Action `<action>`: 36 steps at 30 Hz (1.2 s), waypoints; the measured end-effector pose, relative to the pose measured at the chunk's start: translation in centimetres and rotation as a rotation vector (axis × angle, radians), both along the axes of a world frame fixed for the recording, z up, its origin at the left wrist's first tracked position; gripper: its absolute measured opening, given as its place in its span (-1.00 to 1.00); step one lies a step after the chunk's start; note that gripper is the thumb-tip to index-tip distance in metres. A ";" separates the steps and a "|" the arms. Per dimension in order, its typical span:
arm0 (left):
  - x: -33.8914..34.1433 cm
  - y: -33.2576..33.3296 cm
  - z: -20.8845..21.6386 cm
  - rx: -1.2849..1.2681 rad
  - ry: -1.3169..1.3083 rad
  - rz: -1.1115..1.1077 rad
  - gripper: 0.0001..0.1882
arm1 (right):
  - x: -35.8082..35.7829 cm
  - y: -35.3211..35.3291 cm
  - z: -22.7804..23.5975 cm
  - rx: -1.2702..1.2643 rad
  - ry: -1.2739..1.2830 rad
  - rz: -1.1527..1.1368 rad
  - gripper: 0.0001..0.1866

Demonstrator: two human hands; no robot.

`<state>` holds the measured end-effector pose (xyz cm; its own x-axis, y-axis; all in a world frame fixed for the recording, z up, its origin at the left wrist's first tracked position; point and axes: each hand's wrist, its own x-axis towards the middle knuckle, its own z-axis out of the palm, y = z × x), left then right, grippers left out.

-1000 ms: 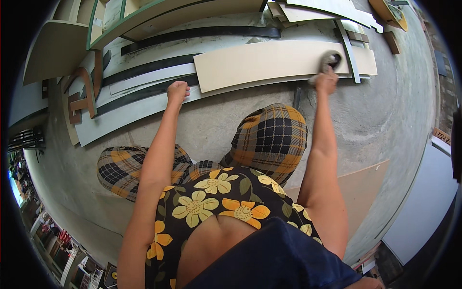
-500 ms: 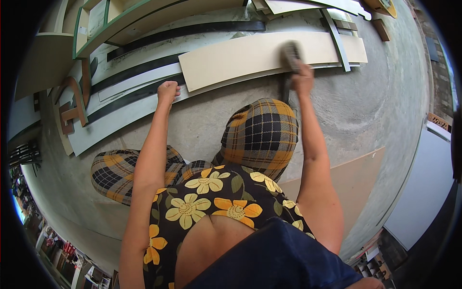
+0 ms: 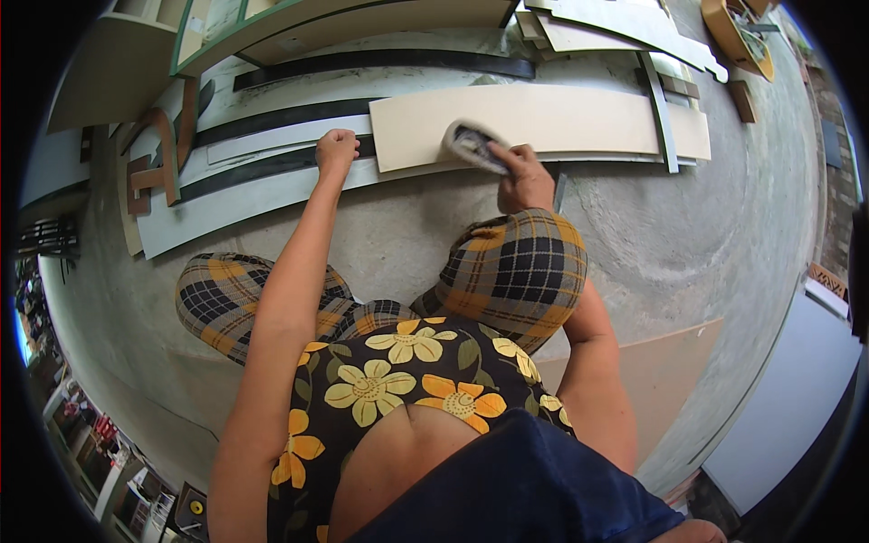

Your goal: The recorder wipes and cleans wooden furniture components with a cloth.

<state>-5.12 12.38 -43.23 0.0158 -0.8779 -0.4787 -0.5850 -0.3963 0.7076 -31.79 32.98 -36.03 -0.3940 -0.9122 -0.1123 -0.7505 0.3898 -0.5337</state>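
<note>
My right hand [image 3: 528,184] is closed round what looks like a hand brush [image 3: 472,145], oval with a pale rim and a dark middle. The brush is tilted over the near edge of a long cream board [image 3: 561,118], left of its middle; whether it touches the board I cannot tell. My left hand [image 3: 336,150] makes a fist just off the board's left end, above a black strip [image 3: 262,170] and a white panel [image 3: 195,222]. Anything inside that fist is hidden.
A narrow grey strip [image 3: 658,118] lies across the board's right part. Green-edged cabinet frames [image 3: 335,36] stand at the back left, with a curved brown piece [image 3: 167,149] nearby. White cut panels [image 3: 615,27] and a yellow container [image 3: 735,41] are at the back right.
My right hand has moved left and nearer to me with the brush, which now shows its oval side. My left hand stays closed by the board's left end. The view has shifted slightly.
</note>
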 end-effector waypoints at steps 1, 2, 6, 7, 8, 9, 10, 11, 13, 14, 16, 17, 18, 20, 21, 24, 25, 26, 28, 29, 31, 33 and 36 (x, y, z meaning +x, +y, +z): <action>-0.2 -0.7 0.1 -0.009 -0.004 0.015 -0.78 | -1.2 -0.8 0.0 -0.037 -0.012 -0.079 -0.45; -0.5 -1.6 0.2 -0.076 0.004 -0.017 -0.79 | -2.9 -1.7 -0.4 -0.092 0.007 -0.155 -0.46; -1.4 -4.8 1.0 -0.314 -0.156 -0.210 -0.78 | -6.7 -3.9 -2.9 -0.126 0.150 -0.345 -0.47; -2.3 -5.0 1.9 -0.333 -0.191 -0.297 -0.74 | -6.6 -3.9 -3.8 -0.130 0.146 -0.341 -0.47; -3.0 -5.2 2.1 -0.336 -0.194 -0.295 -0.74 | -6.6 -3.8 -4.7 -0.064 0.198 -0.379 -0.45; -3.1 -6.0 2.2 -0.465 -0.306 -0.381 -0.70 | -6.1 -4.2 -5.0 -0.004 0.242 -0.409 -0.43; -3.3 -6.8 2.3 -0.592 -0.418 -0.469 -0.65 | -5.7 -4.3 -5.3 -0.026 0.246 -0.399 -0.39; -3.5 -7.7 2.3 -0.596 -0.428 -0.464 -0.65 | -5.6 -4.5 -5.5 -0.032 0.237 -0.394 -0.39; -3.9 -9.5 2.1 -0.704 -0.503 -0.636 -0.55 | -5.7 -4.4 -5.8 -0.062 0.230 -0.421 -0.39; -4.2 -10.3 1.9 -0.716 -0.578 -0.697 -0.57 | -5.8 -4.4 -5.9 -0.057 0.229 -0.419 -0.38; -4.0 -12.5 0.8 -0.777 -0.635 -0.745 -0.58 | -5.6 -4.9 -5.6 -0.041 0.226 -0.415 -0.38; -3.7 -13.6 0.5 -0.834 -0.686 -0.796 -0.58 | -5.3 -5.3 -5.5 -0.020 0.229 -0.413 -0.37; -4.3 -14.1 0.0 -0.816 -0.733 -0.840 -0.60 | -5.5 -4.9 -5.5 -0.001 0.226 -0.418 -0.35; -4.8 -15.0 -0.8 -0.854 -0.780 -0.872 -0.63 | -5.6 -4.8 -5.8 0.007 0.223 -0.430 -0.36; -5.1 -15.5 -1.3 -0.894 -0.825 -0.907 -0.66 | -5.6 -4.8 -5.7 0.015 0.221 -0.446 -0.37; -4.1 -16.9 -2.3 -0.907 -0.921 -1.027 -0.73 | -5.3 -5.2 -5.4 0.005 0.223 -0.426 -0.34; -3.9 -17.2 -2.5 -0.914 -0.908 -1.036 -0.73 | -5.2 -5.3 -5.5 0.005 0.224 -0.426 -0.34; -3.4 -17.5 -2.5 -0.905 -0.906 -1.049 -0.73 | -5.1 -5.4 -5.6 0.015 0.226 -0.429 -0.34; -3.7 -17.3 -1.9 -0.903 -0.897 -1.067 -0.72 | -5.3 -5.5 -5.8 0.026 0.232 -0.442 -0.34; -4.1 -17.0 -1.3 -0.886 -0.873 -1.090 -0.66 | -5.5 -5.2 -5.9 0.031 0.226 -0.449 -0.34; -4.1 -16.2 0.0 -0.870 -0.845 -1.125 -0.59 | -5.3 -4.7 -5.9 0.043 0.219 -0.466 -0.33; -4.0 -15.3 1.4 -0.838 -0.764 -1.081 -0.51 | -5.7 -4.8 -5.6 0.015 0.223 -0.463 -0.33; -2.9 -13.9 3.5 -0.900 -0.561 -1.059 -0.55 | -6.1 -4.6 -5.5 -0.070 0.158 -0.489 -0.43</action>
<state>-7.97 -1.53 -39.74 -0.8051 -0.5894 0.0660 -0.5855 0.8076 0.0705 -37.87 28.39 -41.53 -0.7835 -0.6202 0.0381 -0.5630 0.6826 -0.4659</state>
